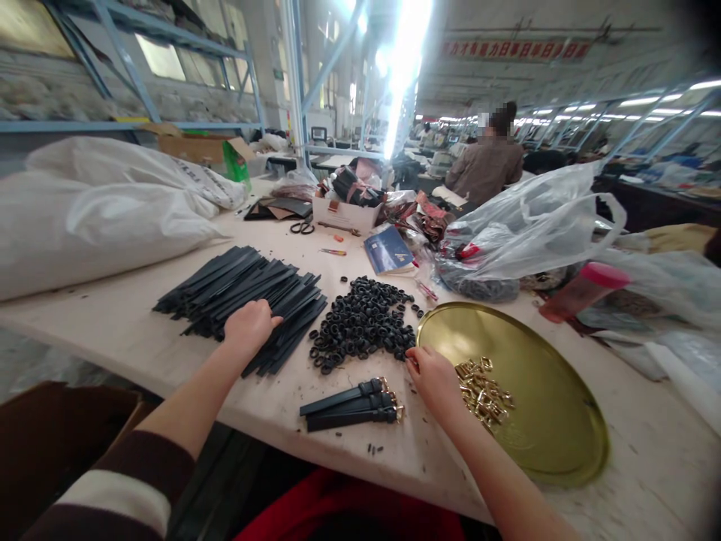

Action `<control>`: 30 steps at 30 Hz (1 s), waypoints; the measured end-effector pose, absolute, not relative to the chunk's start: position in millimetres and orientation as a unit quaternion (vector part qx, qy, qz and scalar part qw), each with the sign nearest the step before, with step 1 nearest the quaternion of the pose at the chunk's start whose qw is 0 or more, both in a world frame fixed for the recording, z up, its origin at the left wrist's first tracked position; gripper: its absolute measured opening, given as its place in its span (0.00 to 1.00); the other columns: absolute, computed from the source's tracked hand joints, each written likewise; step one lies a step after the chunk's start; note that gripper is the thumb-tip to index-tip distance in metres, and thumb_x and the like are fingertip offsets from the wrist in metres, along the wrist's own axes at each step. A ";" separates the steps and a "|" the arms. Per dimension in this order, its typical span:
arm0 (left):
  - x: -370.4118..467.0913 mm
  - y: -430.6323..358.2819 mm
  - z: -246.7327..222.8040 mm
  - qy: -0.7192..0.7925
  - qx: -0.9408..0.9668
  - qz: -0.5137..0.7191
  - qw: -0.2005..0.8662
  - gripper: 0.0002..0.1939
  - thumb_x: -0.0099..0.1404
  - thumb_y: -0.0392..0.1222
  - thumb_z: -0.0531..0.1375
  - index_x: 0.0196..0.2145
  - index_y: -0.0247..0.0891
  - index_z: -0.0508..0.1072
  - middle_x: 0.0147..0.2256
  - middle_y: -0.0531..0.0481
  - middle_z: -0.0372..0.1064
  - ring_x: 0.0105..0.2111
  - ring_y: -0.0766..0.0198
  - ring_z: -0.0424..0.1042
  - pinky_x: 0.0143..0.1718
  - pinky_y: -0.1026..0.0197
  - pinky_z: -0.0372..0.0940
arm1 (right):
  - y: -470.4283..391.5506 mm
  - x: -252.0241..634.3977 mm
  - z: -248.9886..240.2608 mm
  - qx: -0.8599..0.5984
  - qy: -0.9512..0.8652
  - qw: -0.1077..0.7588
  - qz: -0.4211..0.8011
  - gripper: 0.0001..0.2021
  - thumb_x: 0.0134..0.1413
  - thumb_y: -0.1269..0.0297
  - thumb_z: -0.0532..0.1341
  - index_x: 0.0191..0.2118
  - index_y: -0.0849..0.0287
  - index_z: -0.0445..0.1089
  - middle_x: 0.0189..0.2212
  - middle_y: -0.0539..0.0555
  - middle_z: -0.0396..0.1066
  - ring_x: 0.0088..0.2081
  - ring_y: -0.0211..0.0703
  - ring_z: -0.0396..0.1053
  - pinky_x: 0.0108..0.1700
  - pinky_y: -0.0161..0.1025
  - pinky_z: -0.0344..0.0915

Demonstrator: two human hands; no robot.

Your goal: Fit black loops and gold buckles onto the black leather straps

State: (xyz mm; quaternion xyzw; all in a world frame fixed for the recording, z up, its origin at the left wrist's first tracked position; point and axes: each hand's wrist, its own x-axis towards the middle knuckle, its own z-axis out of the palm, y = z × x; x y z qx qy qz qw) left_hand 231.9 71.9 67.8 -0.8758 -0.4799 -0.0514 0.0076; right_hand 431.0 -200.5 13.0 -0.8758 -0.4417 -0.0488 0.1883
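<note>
My left hand (251, 324) is closed over a pile of flat black straps (225, 289), thumb pointing right; its curled fingers press on the straps and their tips are partly hidden. At the right edge of a heap of small black strap loops (360, 323), my right hand (436, 379) pinches a loop between thumb and finger. Several finished-looking straps with gold buckles (352, 406) lie stacked between my forearms. Right of my right hand, loose gold buckles (485, 394) are gathered on a round gold tray (552, 376), which my right forearm partly overlaps.
Scissors (303, 227), a blue booklet (388, 249) and a filled white box (346, 214) stand farther back. White sacks (101, 218) crowd the left, a clear plastic bag (523, 225) and a pink-lidded bottle (586, 291) the right. Another person (487, 165) is beyond the table.
</note>
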 end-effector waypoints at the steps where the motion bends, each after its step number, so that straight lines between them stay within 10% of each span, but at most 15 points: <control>1: 231.7 70.0 69.2 -0.477 -0.877 -0.058 0.007 0.14 0.57 0.49 0.56 0.32 0.34 0.69 0.35 0.39 0.70 0.34 0.52 0.71 0.32 0.59 0.63 | -198.3 432.9 12.7 -0.877 -0.442 0.179 -0.050 0.05 0.51 0.69 0.56 0.31 0.60 0.69 0.30 0.57 0.69 0.34 0.46 0.66 0.35 0.39 0.56; 6: 225.3 42.4 96.2 -0.426 -0.876 -0.224 -0.028 0.09 0.61 0.46 0.51 0.33 0.37 0.64 0.38 0.45 0.69 0.38 0.59 0.69 0.39 0.61 0.62 | -190.0 434.0 11.2 -0.877 -0.449 0.166 -0.048 0.03 0.47 0.72 0.58 0.27 0.59 0.68 0.28 0.56 0.67 0.33 0.46 0.65 0.34 0.39 0.53; 11: 219.8 -15.8 137.8 -0.298 -0.747 -0.473 -0.360 0.10 0.60 0.44 0.54 0.36 0.40 0.57 0.33 0.51 0.70 0.33 0.66 0.71 0.36 0.63 0.65 | -197.1 432.2 16.2 -0.867 -0.456 0.198 -0.027 0.05 0.51 0.67 0.55 0.27 0.60 0.66 0.30 0.56 0.66 0.33 0.44 0.64 0.35 0.39 0.56; 19: 241.4 -105.4 80.0 -0.263 -0.589 -0.039 -0.763 0.11 0.60 0.47 0.51 0.28 0.35 0.61 0.19 0.57 0.62 0.14 0.76 0.56 0.16 0.71 0.50 | -217.7 367.6 43.7 -0.609 -0.224 0.621 0.440 0.13 0.46 0.54 0.61 0.28 0.58 0.62 0.21 0.47 0.61 0.22 0.35 0.56 0.27 0.35 0.56; 30: 232.1 -130.1 71.6 -0.299 -0.612 0.006 -0.732 0.08 0.57 0.40 0.50 0.26 0.34 0.65 0.18 0.57 0.60 0.14 0.75 0.55 0.17 0.71 0.50 | -223.2 346.8 36.0 -0.661 -0.237 0.587 0.404 0.15 0.44 0.53 0.63 0.21 0.60 0.64 0.16 0.45 0.62 0.20 0.33 0.55 0.24 0.32 0.52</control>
